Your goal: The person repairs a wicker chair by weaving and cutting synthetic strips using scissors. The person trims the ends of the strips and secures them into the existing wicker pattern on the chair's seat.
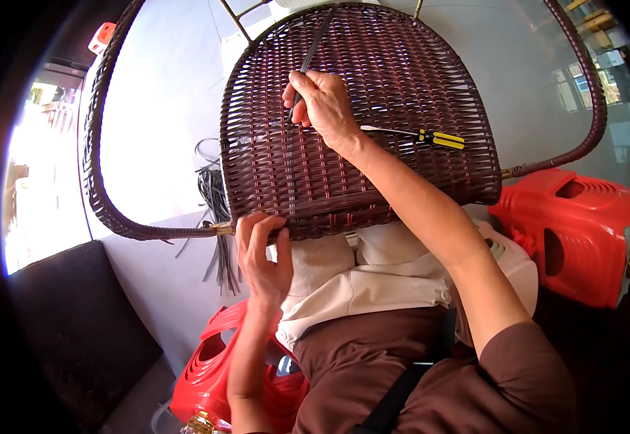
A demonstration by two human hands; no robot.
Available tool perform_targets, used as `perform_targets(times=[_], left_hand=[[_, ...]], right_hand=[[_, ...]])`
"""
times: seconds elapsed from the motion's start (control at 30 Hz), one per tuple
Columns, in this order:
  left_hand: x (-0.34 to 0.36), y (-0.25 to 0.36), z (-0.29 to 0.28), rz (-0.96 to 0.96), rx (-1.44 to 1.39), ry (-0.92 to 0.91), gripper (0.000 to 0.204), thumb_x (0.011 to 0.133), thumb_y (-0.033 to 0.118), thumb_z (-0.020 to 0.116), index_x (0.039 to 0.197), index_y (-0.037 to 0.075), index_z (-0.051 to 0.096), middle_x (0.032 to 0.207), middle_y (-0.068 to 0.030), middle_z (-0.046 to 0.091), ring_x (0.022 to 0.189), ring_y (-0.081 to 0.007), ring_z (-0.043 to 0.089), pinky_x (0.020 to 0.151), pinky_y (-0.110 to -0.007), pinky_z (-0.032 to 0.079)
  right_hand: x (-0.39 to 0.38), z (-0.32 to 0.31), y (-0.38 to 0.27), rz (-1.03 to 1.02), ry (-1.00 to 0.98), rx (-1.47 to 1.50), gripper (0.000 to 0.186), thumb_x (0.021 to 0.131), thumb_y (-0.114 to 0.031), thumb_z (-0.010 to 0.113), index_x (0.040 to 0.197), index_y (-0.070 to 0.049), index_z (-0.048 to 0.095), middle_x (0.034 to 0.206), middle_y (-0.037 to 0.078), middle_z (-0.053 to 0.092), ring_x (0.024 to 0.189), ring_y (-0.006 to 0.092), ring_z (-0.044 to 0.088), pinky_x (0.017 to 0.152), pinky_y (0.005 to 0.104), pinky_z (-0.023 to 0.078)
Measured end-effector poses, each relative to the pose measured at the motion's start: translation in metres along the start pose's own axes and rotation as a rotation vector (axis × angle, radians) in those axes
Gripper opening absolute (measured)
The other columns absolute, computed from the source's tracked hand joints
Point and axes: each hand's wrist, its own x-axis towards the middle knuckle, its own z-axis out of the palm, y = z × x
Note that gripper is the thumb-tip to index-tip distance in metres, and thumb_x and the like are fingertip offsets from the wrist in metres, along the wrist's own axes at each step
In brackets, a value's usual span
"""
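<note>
A dark brown woven rattan seat point(409, 79) leans over my lap, its lower edge against my thighs. My right hand point(324, 105) is above the middle-left of the weave, its fingers closed on a dark flat weaving strip point(318, 45). The strip runs up to the seat's top rim; below my fingers a darker line continues down the weave. At the lower left corner, my left hand point(263, 264) has its fingers bent over the seat's edge, the thumb beside them. A screwdriver point(441, 139) with a yellow and black handle lies on the weave, right of my right wrist.
Wrapped curved arms point(98, 145) of the frame loop out on both sides. A bundle of loose dark strips point(214, 192) hangs beyond the left edge. Red plastic stools point(582, 239) stand to the right and lower left point(203, 383). A dark padded seat point(76, 318) is at far left.
</note>
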Motion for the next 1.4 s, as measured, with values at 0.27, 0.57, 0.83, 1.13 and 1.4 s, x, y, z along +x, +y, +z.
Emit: perform_targets(times=[0.27, 0.57, 0.83, 1.13, 1.4], left_hand=[[-0.036, 0.013, 0.028, -0.039, 0.156, 0.166, 0.026, 0.069, 0.004, 0.066, 0.094, 0.004, 0.06, 0.088, -0.0111, 0.053, 0.084, -0.0276, 0.049, 0.077, -0.037, 0.039], [-0.039, 0.004, 0.035, 0.056, 0.298, 0.109, 0.028, 0.073, 0.003, 0.061, 0.1, 0.007, 0.06, 0.09, -0.0102, 0.051, 0.082, -0.0264, 0.046, 0.075, -0.037, 0.036], [-0.04, -0.003, 0.033, -0.044, 0.062, 0.171, 0.037, 0.071, 0.004, 0.065, 0.107, 0.003, 0.056, 0.094, -0.0124, 0.053, 0.087, -0.0278, 0.048, 0.075, -0.037, 0.039], [0.005, 0.0, 0.012, 0.066, 0.367, -0.174, 0.073, 0.066, 0.034, 0.071, 0.126, 0.002, 0.046, 0.134, -0.0135, 0.04, 0.125, -0.0285, 0.035, 0.102, -0.041, 0.023], [-0.001, -0.009, 0.024, 0.115, 0.457, -0.108, 0.071, 0.074, 0.054, 0.055, 0.124, 0.004, 0.048, 0.131, -0.0104, 0.044, 0.122, -0.0242, 0.039, 0.098, -0.037, 0.026]], right_hand=[[-0.002, 0.003, 0.001, -0.016, 0.016, -0.023, 0.035, 0.093, -0.025, 0.044, 0.071, -0.001, 0.058, 0.064, 0.006, 0.058, 0.043, 0.006, 0.053, 0.033, 0.016, 0.039], [-0.009, 0.009, -0.01, -0.096, 0.028, -0.048, 0.034, 0.093, -0.022, 0.045, 0.07, 0.0, 0.057, 0.062, 0.005, 0.057, 0.042, 0.0061, 0.053, 0.034, 0.0163, 0.04], [-0.008, 0.008, -0.01, -0.058, 0.074, 0.072, 0.035, 0.092, -0.02, 0.045, 0.066, 0.0, 0.055, 0.057, 0.005, 0.055, 0.039, 0.008, 0.052, 0.031, 0.0179, 0.037], [-0.005, 0.01, -0.006, 0.006, 0.087, 0.108, 0.036, 0.091, -0.024, 0.046, 0.066, 0.0, 0.055, 0.057, 0.005, 0.054, 0.039, 0.008, 0.051, 0.032, 0.0185, 0.037], [0.014, 0.013, -0.014, 0.077, 0.01, -0.017, 0.034, 0.09, -0.022, 0.049, 0.066, 0.001, 0.057, 0.056, 0.007, 0.055, 0.037, 0.0081, 0.049, 0.032, 0.0188, 0.037]])
